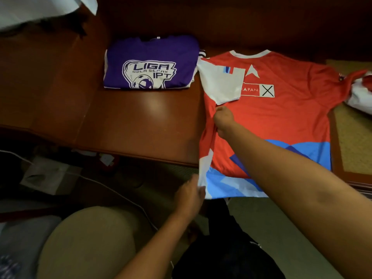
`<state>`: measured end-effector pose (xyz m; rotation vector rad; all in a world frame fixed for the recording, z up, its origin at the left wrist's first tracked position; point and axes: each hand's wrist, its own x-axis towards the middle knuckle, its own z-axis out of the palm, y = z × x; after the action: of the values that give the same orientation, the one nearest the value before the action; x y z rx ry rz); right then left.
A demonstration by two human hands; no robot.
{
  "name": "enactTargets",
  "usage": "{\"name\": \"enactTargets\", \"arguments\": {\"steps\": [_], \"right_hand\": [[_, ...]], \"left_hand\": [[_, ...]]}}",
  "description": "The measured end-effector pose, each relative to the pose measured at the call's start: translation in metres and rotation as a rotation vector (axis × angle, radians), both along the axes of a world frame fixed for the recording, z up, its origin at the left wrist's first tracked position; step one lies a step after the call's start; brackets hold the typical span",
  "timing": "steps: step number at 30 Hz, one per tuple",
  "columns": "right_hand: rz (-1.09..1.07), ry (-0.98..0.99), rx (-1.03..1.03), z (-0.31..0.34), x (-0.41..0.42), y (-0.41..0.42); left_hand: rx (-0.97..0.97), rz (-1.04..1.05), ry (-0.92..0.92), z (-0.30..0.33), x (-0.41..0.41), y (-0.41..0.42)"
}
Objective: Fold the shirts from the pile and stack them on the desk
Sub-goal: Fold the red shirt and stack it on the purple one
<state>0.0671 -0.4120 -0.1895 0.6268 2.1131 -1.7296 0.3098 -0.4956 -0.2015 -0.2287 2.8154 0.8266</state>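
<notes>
- Head view: reddish-brown wooden desk (pixel 128 117) fills the upper frame.
- Red jersey with white sleeves and blue hem (pixel 281 121) lies flat on the desk's right part, collar pointing away from the person, long axis running near to far, hem overhanging the near edge.
- Folded purple T-shirt with white logo (pixel 151 63) sits just left of it.
- Right hand (pixel 223 121) grips the jersey's folded left side.
- Left hand (pixel 191 194) pinches the hem corner.

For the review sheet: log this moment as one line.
left hand: pinches red shirt hem | right hand: grips its left edge | purple shirt: folded on desk
</notes>
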Motion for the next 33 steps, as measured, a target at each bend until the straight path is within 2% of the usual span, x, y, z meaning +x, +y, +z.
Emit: {"name": "enactTargets", "arguments": {"steps": [2, 4, 6, 8, 10, 15, 18, 25, 28, 33], "right_hand": [[-0.043, -0.005, 0.047, 0.006, 0.002, 0.008], [-0.051, -0.014, 0.126, 0.007, 0.006, 0.022], [-0.017, -0.036, 0.266, 0.007, 0.012, 0.036], [0.046, -0.065, 0.356, 0.006, 0.023, 0.048], [0.101, -0.076, 0.380, 0.004, 0.039, 0.057], [0.230, -0.048, 0.385, -0.009, 0.073, 0.066], [0.282, -0.029, 0.404, -0.011, 0.077, 0.063], [0.286, -0.044, 0.420, -0.019, 0.074, 0.056], [0.263, -0.033, 0.404, -0.020, 0.077, 0.057], [0.171, -0.002, 0.298, -0.017, 0.084, 0.058]], "left_hand": [[0.081, -0.097, -0.304, -0.002, 0.002, 0.012], [0.159, -0.247, -0.509, -0.007, 0.001, 0.019], [0.205, -0.402, -0.644, -0.004, -0.001, 0.022], [0.237, -0.412, -0.698, -0.001, -0.006, 0.019], [0.246, -0.336, -0.624, 0.001, -0.018, 0.009], [0.206, -0.115, -0.211, 0.009, -0.084, -0.021], [0.114, -0.185, -0.017, 0.020, -0.144, -0.029], [-0.132, -0.471, 0.040, 0.015, -0.263, -0.018], [-0.229, -0.478, 0.049, 0.015, -0.293, -0.008], [-0.389, -0.430, -0.089, 0.007, -0.322, 0.013]]}}
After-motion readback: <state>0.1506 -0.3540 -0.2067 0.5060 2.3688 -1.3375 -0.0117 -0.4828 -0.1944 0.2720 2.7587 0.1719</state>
